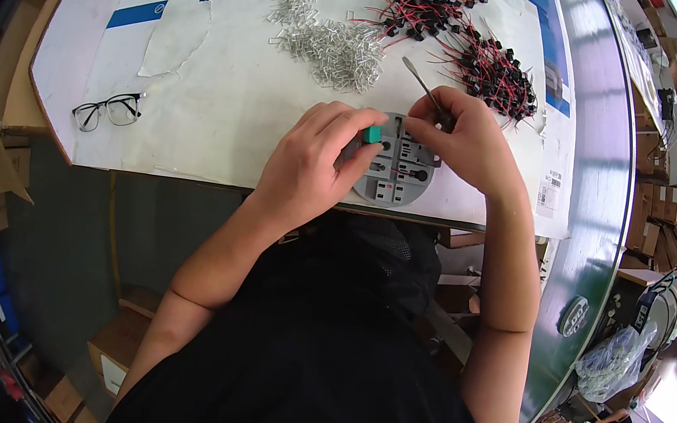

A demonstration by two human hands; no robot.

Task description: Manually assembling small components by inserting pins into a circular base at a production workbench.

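At the table's near edge lies a round grey plate [402, 194] with slots and small compartments, partly covered by my hands. My left hand [310, 156] is at its left side, with thumb and index finger closed around a small green block [371, 134]. Over the plate's right side is my right hand [473, 144], fingers curled around a thin tool with a metal shaft [422, 82]. That shaft points up and to the left, away from the plate; the grip is mostly hidden in the hand. A small black part with a red wire [418, 175] sits in the plate.
Beyond the plate lie a heap of clear or silvery bent clips [333, 50] and two piles of black parts with red wires [498, 79]. Eyeglasses [110, 110] rest at the left. Another round grey piece [573, 316] is on the green surface at right. Two people are at the far right.
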